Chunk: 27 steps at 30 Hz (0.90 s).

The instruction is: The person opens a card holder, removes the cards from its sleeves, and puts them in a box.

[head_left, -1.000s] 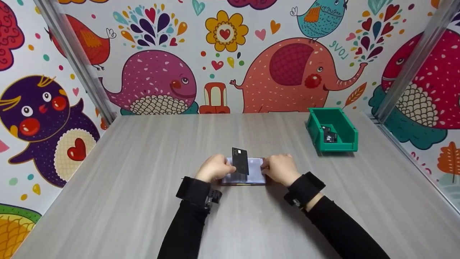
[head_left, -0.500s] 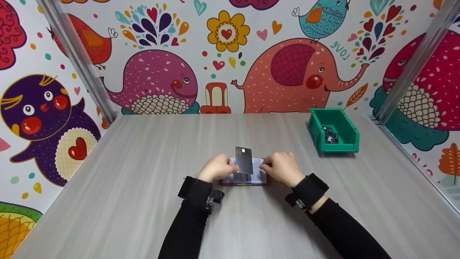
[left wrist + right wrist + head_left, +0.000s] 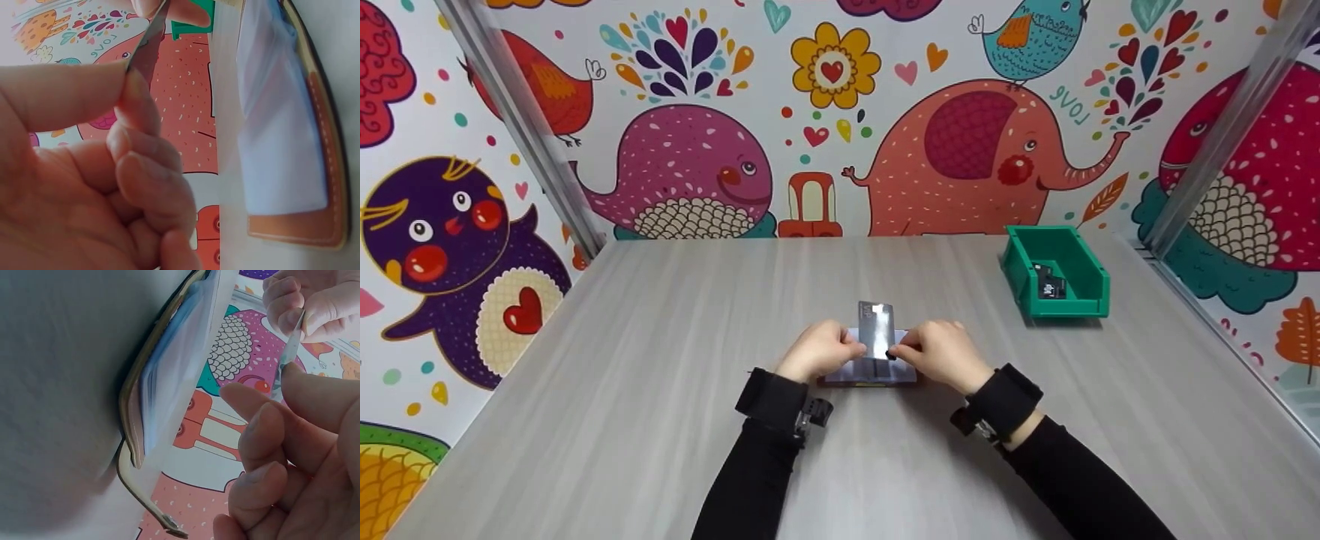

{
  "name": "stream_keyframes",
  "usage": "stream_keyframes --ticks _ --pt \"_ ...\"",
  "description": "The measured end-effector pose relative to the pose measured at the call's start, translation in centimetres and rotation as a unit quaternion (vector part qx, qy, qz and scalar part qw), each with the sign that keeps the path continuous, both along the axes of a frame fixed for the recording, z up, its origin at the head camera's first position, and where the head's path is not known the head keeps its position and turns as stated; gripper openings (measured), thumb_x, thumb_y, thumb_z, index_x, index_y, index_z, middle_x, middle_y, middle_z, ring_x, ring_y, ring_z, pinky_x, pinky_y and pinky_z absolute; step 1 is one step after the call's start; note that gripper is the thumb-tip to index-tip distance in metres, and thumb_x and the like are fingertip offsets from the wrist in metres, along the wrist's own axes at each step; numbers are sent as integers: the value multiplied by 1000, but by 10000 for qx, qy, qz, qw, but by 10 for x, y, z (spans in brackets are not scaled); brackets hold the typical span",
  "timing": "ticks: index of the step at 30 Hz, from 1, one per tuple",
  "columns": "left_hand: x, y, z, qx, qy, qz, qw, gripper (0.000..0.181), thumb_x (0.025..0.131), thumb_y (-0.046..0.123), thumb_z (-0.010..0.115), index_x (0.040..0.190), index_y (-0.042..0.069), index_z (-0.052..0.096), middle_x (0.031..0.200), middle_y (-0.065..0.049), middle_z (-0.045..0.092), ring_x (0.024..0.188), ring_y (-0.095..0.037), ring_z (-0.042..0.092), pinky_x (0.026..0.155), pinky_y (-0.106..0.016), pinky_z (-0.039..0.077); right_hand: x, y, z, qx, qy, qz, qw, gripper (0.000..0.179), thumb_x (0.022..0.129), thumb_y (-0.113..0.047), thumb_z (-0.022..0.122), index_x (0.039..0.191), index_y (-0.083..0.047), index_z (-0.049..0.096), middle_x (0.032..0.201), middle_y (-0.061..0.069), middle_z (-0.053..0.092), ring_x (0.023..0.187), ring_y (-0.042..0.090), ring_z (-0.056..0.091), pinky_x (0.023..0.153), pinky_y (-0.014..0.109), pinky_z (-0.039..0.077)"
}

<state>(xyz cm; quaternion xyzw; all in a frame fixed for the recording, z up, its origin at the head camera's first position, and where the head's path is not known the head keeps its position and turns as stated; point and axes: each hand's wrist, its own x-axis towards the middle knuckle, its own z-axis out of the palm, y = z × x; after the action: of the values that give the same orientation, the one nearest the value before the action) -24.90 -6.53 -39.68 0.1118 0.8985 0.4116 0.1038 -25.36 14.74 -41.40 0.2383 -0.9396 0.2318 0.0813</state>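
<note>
Upright over the card holder, a dark VIP chip card (image 3: 877, 324) shines grey with glare in the head view. My left hand (image 3: 823, 351) pinches its lower left edge between thumb and index finger. At the lower right corner my right hand (image 3: 947, 352) holds it too, thumb on its face and index finger behind. The card holder (image 3: 851, 375) lies open on the table beneath both hands. Clear plastic sleeves (image 3: 281, 157) and tan stitched leather show in the left wrist view. A strap (image 3: 140, 492) with a snap sticks out in the right wrist view.
A green bin (image 3: 1065, 306) stands at the back right of the table, with dark cards (image 3: 1051, 286) inside. Behind the table (image 3: 660, 375) rises a wall (image 3: 817, 142) printed with cartoon animals. Metal posts (image 3: 521, 120) stand at the back corners.
The card has moved right and slightly up in the left hand, and its face has turned to catch the light. The right hand has come left from the holder's edge onto the card.
</note>
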Motion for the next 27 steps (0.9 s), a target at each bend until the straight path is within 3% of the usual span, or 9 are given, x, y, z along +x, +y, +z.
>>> stream_keyframes --ticks 4,9,21,27 --pt "0 1 -1 36 148 -56 9999 38 89 16 65 58 18 45 54 8 40 46 -8 35 44 -22 27 1 0 0 -73 -14 41 10000 27 90 -28 74 70 -9 76 48 -13 51 48 6 49 61 35 39" --pt "0 3 -2 -119 397 -133 9991 44 89 16 65 53 19 40 50 10 34 44 -7 33 44 -22 24 1 0 -1 -40 287 127 9995 25 88 -25 75 68 -11 75 49 -13 50 48 6 46 57 33 38" --pt "1 11 -5 -803 911 112 9925 46 90 23 67 54 20 38 52 9 34 50 -11 36 52 -27 28 1 1 0 -107 102 -217 9997 21 89 -25 75 72 -13 77 56 -11 57 56 9 50 67 40 40" --pt "3 14 -5 -984 1087 258 9889 42 89 26 69 56 20 43 55 9 40 55 -11 42 60 -32 34 1 2 1 -249 47 -256 9994 30 91 -25 73 65 -11 70 51 -10 48 52 10 44 69 40 37"
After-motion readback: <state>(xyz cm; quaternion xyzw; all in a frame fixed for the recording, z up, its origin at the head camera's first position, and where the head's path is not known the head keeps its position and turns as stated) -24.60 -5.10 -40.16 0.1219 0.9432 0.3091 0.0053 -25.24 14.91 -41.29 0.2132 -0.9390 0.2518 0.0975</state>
